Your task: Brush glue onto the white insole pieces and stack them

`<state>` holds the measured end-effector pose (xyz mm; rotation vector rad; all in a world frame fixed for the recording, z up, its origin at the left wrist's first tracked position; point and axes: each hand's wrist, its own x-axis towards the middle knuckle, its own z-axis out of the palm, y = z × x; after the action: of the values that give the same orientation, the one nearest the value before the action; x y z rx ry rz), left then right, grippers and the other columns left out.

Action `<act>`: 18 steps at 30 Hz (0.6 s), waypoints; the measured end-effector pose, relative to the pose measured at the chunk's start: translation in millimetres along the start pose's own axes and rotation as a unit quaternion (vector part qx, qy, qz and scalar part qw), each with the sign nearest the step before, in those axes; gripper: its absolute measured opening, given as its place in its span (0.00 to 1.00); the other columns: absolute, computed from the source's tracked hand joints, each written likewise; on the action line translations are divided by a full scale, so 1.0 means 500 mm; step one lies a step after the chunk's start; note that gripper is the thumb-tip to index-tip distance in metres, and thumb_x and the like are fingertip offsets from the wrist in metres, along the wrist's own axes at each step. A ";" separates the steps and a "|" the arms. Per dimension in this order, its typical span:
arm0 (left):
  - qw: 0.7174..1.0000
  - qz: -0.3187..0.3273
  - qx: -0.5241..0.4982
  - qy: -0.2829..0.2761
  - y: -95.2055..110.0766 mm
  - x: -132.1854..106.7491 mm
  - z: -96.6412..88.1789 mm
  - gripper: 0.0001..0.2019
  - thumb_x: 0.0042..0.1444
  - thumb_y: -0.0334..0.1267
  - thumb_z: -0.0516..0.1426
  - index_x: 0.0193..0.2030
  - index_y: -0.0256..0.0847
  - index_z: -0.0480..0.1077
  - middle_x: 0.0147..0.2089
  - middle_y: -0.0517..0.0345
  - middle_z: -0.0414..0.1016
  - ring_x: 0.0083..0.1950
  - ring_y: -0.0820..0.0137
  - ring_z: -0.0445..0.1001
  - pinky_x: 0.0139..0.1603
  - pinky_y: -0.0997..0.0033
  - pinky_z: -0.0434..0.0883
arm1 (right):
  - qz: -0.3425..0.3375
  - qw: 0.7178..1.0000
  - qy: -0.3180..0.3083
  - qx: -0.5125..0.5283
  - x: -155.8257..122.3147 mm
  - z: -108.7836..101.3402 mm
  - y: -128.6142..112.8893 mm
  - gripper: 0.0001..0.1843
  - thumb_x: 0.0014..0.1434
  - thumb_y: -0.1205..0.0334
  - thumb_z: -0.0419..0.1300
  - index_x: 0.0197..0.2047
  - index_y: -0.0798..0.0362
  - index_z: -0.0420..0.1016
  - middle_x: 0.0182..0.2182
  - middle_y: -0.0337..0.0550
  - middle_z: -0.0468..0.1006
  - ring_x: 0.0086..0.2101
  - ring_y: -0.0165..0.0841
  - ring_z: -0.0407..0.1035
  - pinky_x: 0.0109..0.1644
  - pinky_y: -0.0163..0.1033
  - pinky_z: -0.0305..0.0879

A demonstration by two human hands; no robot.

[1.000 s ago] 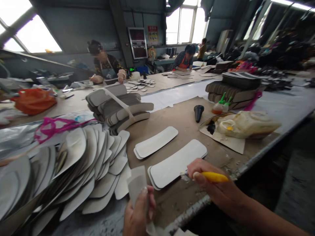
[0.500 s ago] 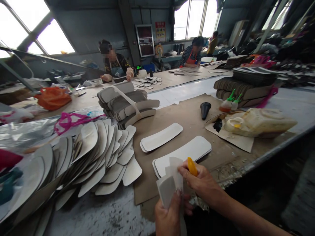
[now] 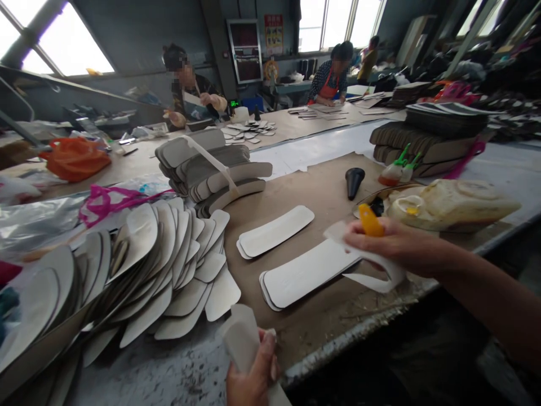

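My left hand (image 3: 251, 372) is closed around a pale grey curved panel (image 3: 242, 337) at the table's front edge. To the right, my right hand (image 3: 397, 242) grips a yellow-handled tool (image 3: 371, 221), whose working end is hidden. The same fingers pinch a thin whitish strip (image 3: 391, 277) that loops below the hand. Between the hands lies a small stack of white curved panels (image 3: 310, 273), with a second, smaller stack (image 3: 276, 231) behind it.
A large fanned heap of panels (image 3: 169, 282) covers the left. Behind stands a tied bundle (image 3: 220, 169). A black cone (image 3: 354, 181), green-tipped bottles (image 3: 397, 166) and a yellowed plastic jug (image 3: 456, 206) sit at right. Co-workers (image 3: 188, 90) work across the table.
My hands have moved apart: the right one went right and up with the tool and strip, the left one left and slightly down with the panel. A co-worker's hands have risen.
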<state>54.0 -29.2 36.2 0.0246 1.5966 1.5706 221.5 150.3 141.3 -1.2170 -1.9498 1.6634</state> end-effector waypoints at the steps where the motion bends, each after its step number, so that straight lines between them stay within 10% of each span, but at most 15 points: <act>1: 1.000 0.008 0.001 0.002 0.012 0.015 0.002 0.24 0.29 0.50 0.67 0.29 0.36 0.67 0.09 0.70 0.57 0.12 0.81 0.54 0.14 0.80 0.54 | -0.001 0.994 -0.063 -0.088 0.015 0.005 -0.010 0.15 0.50 0.51 0.57 0.24 0.55 0.66 0.16 0.32 0.58 0.18 0.23 0.52 0.21 0.30 0.49; 5: 0.998 0.025 0.059 0.001 0.039 0.064 0.027 0.28 0.33 0.50 0.65 0.39 0.33 0.66 0.11 0.69 0.58 0.15 0.79 0.55 0.16 0.78 0.53 | -0.009 0.923 -0.249 -0.294 0.090 0.070 -0.031 0.13 0.50 0.54 0.57 0.25 0.56 0.71 0.18 0.34 0.63 0.21 0.25 0.56 0.23 0.31 0.50; 18: 0.992 -0.016 0.125 0.011 0.039 0.092 0.039 0.22 0.34 0.43 0.65 0.36 0.35 0.66 0.12 0.67 0.63 0.15 0.76 0.57 0.16 0.76 0.55 | -0.090 0.838 -0.285 -0.456 0.193 0.146 0.002 0.15 0.51 0.55 0.56 0.37 0.54 0.77 0.31 0.46 0.78 0.30 0.33 0.69 0.25 0.32 0.51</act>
<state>25.9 16.2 30.3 0.1173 1.7934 1.3439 113.6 174.5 92.3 -0.7227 -3.3302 1.0312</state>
